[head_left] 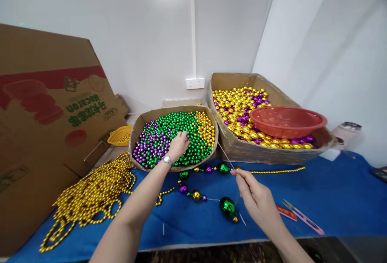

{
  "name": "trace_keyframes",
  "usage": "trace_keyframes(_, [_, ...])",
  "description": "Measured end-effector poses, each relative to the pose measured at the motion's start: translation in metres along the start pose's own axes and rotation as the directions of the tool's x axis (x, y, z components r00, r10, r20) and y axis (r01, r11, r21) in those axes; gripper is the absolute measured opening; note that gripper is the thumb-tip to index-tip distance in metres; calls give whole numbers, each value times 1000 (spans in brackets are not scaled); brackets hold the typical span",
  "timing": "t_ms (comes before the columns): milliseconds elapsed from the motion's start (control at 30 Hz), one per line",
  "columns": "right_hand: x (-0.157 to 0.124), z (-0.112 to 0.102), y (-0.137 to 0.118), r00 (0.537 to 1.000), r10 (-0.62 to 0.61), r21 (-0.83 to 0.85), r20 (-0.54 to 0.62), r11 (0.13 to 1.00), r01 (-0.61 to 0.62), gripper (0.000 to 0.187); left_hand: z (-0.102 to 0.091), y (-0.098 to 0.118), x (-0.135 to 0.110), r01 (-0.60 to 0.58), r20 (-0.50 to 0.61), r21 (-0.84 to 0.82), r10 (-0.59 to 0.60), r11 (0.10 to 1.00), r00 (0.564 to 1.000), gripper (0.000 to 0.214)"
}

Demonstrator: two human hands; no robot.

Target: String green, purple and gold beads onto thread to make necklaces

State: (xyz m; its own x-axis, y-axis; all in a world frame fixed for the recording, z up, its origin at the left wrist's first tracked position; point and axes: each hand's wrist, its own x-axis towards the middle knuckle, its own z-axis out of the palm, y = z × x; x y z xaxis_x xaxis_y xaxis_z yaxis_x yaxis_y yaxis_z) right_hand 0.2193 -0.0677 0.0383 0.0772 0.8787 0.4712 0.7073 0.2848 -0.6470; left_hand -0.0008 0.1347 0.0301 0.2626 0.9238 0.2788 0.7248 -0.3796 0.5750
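Observation:
My left hand (179,146), wearing a wristwatch (167,160), reaches into a cardboard box (133,144) of small green, purple and gold beads (178,120). Its fingers are closed at the surface of the heap, and a purple bead (186,138) shows at the fingertips. In front of the larger box, my right hand (250,186) pinches a thin white string (225,153), which stretches up and left toward the bead box. Below the boxes lies a partly strung necklace with purple, gold and green balls; a large green ball (227,207) is beside my right hand.
A larger box (242,148) of gold and purple balls stands right, a red basket (287,124) on top. Gold bead strands (93,190) are piled left, near a yellow basket (120,136) and a tall carton (51,134). Pink thread snips (305,218) lie right, a bottle (346,134) behind.

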Motion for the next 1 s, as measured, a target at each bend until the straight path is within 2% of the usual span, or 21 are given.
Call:
trace_keyframes(67, [-12,5,7,999,-32,-15,7,999,32,30,-4,10,-20,5,11,-228,-2,974,1000,31])
trace_keyframes(100, [-18,8,11,998,-55,-17,10,998,55,29,-6,15,-32,31,37,-417,-18,908,999,32])
trace_keyframes(133, [-24,12,14,997,-77,-18,13,997,77,28,-7,20,-44,80,83,-621,-36,780,996,33])
trace_keyframes(167, [-30,16,17,995,-97,-20,14,995,97,27,-8,25,-57,138,137,-778,-48,613,989,33])
trace_keyframes(200, [-35,20,19,993,-115,-22,14,993,115,26,-8,29,-69,195,190,-874,-56,446,980,33])
trace_keyframes(233, [-40,23,21,991,-131,-27,13,991,131,25,-8,32,-80,242,235,-917,-62,318,970,32])
trace_keyframes(267, [-44,27,22,989,-148,-34,11,988,148,24,-7,35,-90,275,265,-935,-74,224,961,32])
trace_keyframes(333, [-51,31,23,982,-189,-52,6,981,189,23,-4,38,-105,307,296,-947,-112,98,949,32])
trace_keyframes(433, [-56,35,22,969,-246,-79,-12,967,244,24,2,39,-116,327,321,-945,-152,14,935,36])
trace_keyframes(633, [-60,35,23,961,-275,-116,-30,956,270,26,10,41,-124,330,329,-944,-155,-22,931,34])
trace_keyframes(867, [-65,43,25,934,-358,-169,-3,920,353,28,14,48,-127,359,417,-898,-232,-253,879,31])
trace_keyframes(1000, [-66,46,27,923,-385,-208,-22,905,372,29,17,52,-128,339,428,-884,-264,-321,864,31])
